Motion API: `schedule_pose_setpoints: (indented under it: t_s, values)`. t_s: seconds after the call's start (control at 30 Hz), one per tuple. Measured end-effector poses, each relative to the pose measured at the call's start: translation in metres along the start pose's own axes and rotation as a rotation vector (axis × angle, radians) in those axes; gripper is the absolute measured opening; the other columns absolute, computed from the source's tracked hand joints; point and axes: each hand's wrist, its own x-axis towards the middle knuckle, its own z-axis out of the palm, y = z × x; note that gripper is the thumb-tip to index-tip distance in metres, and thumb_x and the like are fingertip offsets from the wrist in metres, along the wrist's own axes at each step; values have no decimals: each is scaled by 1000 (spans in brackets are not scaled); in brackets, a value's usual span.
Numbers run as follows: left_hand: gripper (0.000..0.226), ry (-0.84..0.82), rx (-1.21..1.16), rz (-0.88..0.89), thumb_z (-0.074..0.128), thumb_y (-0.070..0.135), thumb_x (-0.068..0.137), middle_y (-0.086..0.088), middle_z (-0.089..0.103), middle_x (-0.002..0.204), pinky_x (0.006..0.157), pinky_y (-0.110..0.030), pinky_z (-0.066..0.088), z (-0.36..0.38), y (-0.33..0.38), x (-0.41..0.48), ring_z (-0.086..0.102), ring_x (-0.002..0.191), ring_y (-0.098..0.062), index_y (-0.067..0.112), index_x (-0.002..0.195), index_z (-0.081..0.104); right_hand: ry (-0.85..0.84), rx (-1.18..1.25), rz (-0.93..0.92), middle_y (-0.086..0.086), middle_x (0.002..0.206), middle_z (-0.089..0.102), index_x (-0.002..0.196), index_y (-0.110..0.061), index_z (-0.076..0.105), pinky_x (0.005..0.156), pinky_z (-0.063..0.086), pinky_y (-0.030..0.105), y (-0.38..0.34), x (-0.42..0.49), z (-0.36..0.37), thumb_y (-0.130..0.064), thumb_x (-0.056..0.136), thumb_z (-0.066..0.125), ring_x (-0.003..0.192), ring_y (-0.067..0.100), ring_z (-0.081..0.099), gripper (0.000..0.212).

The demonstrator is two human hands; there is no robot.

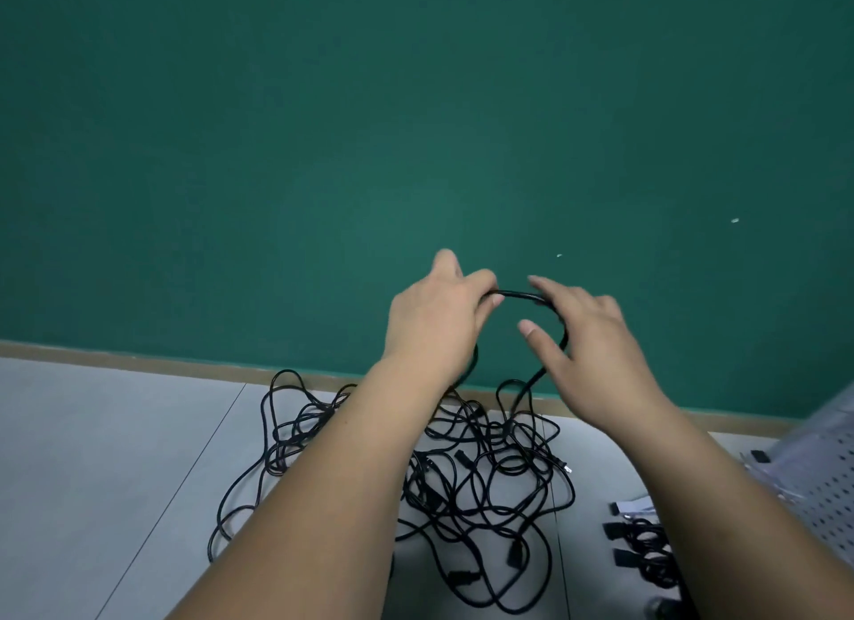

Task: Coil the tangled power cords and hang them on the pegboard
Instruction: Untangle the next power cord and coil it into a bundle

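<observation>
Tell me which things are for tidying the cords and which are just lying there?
For the job: cord loop, pinched by the left hand, right hand over it; tangled cords; bundled cords; white pegboard.
Just there: green wall; baseboard; tiled floor.

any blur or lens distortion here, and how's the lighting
Head view: the wide-angle lens bows the baseboard; right hand slightly motion-blurred, pegboard smeared at the right edge; left hand and its power cord fairly sharp; soft even light, no glare.
</observation>
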Motion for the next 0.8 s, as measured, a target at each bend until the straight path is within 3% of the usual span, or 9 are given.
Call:
schedule_pose_setpoints:
  t_s: [0.1, 0.17, 0.27, 0.33, 0.47, 0.53, 0.63, 0.7, 0.8]
  values:
    - [13, 42, -318, 70, 71, 42, 99, 9, 46, 86, 65, -32, 45, -1, 11, -3, 51, 74, -15, 34, 108, 76, 37, 303, -23, -22, 94, 68, 135, -33, 64, 77, 47, 24, -6, -5, 3, -35, 108, 57, 84, 2, 59, 28]
    - [9, 14, -524, -30, 78, 36, 95, 10, 50, 77, 66, -32, 45, -1, 11, -8, 49, 69, -10, 32, 103, 77, 121, 342, -18, -29, 77, 64, 118, -31, 71, 64, 40, 20, -4, -6, 0, -28, 109, 57, 70, 1, 57, 17]
    - [14, -101, -697, -289, 77, 41, 95, 11, 49, 68, 63, -31, 39, 1, -1, -19, 42, 61, -10, 30, 89, 71, 215, 463, 91, -27, 68, 60, 110, -30, 72, 60, 38, 32, 6, -5, -5, -28, 110, 54, 58, 8, 48, 18]
    - [28, -183, -735, -339, 70, 47, 99, 7, 52, 66, 64, -32, 37, -1, -6, -27, 41, 61, -13, 27, 80, 69, 264, 615, 171, -22, 64, 56, 108, -33, 71, 63, 38, 34, 13, -4, -7, -35, 109, 53, 58, 14, 44, 18]
    - [28, -314, -860, -361, 52, 45, 109, 2, 78, 90, 76, -34, 45, -8, 7, -38, 56, 66, -20, 22, 95, 56, 314, 856, 225, -16, 63, 44, 106, -30, 68, 55, 33, 33, -4, -8, -11, -35, 110, 49, 55, 14, 36, 20]
    - [27, -383, -890, -375, 53, 44, 109, 3, 73, 80, 88, -41, 50, -5, 9, -43, 72, 75, -28, 19, 99, 51, 373, 1002, 274, -13, 61, 38, 108, -22, 64, 49, 26, 27, -14, -14, -18, -27, 114, 45, 51, 10, 29, 20]
    - [33, -345, -867, -369, 53, 44, 109, 6, 51, 62, 69, -50, 50, -2, 8, -51, 55, 56, -20, 18, 92, 65, 432, 1022, 287, -7, 63, 36, 107, -22, 62, 49, 24, 28, -15, -24, -26, -25, 115, 44, 53, 12, 28, 21]
    - [35, -223, -1017, -467, 50, 41, 111, 9, 40, 62, 57, -37, 33, -5, 18, -52, 35, 54, -14, 18, 92, 68, 369, 928, 256, -5, 63, 42, 105, -26, 65, 51, 29, 31, -13, -27, -24, -28, 114, 45, 53, 14, 34, 22]
    - [32, -128, -1320, -670, 43, 32, 115, 5, 37, 67, 54, -31, 20, -10, 38, -49, 25, 55, -13, 11, 107, 67, 160, 826, 218, 2, 66, 59, 104, -27, 70, 54, 46, 36, -21, -31, -11, -28, 114, 46, 54, 19, 51, 26]
